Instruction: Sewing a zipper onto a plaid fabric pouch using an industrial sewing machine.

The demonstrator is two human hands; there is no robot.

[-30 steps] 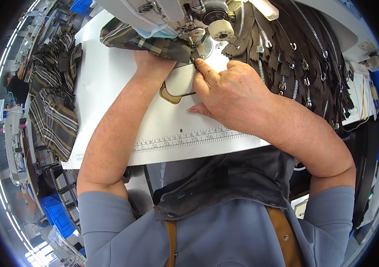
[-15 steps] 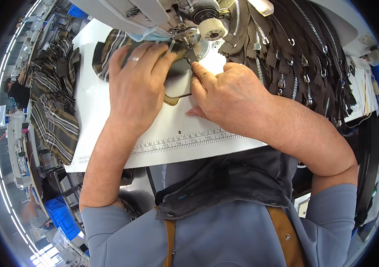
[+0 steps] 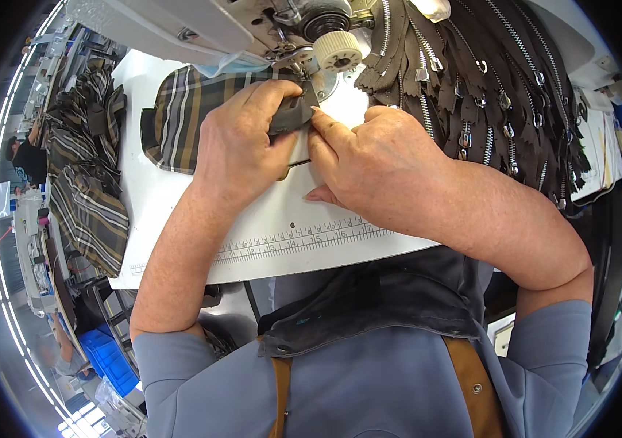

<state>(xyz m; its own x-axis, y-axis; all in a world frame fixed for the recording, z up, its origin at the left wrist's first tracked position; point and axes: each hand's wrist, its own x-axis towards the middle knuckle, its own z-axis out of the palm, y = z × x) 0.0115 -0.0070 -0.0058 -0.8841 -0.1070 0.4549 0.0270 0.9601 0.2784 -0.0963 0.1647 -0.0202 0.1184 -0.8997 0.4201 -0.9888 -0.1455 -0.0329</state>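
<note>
My left hand (image 3: 241, 142) grips a striped plaid fabric piece (image 3: 187, 102), thumb beneath its dark grey end (image 3: 295, 115) at the sewing machine's needle area. The machine (image 3: 238, 29) has a knurled white knob (image 3: 337, 51); a light blue strip (image 3: 223, 67) hangs below its body. My right hand (image 3: 369, 160) is closed, its index fingertip at the dark fabric's edge, thumb low against the white table (image 3: 165, 255); whatever lies under its curled fingers is hidden.
Piled plaid pieces (image 3: 88, 212) hang at the table's left edge. Many dark zippers with metal teeth (image 3: 471, 95) lie at the right. Blue bins (image 3: 106, 354) stand at lower left. Two other people (image 3: 22, 150) work farther left. A printed ruler crosses the front edge.
My left hand has come from beneath the fabric to grip it from above. The plaid piece has moved down and left, spreading over the table. My right hand has shifted slightly down.
</note>
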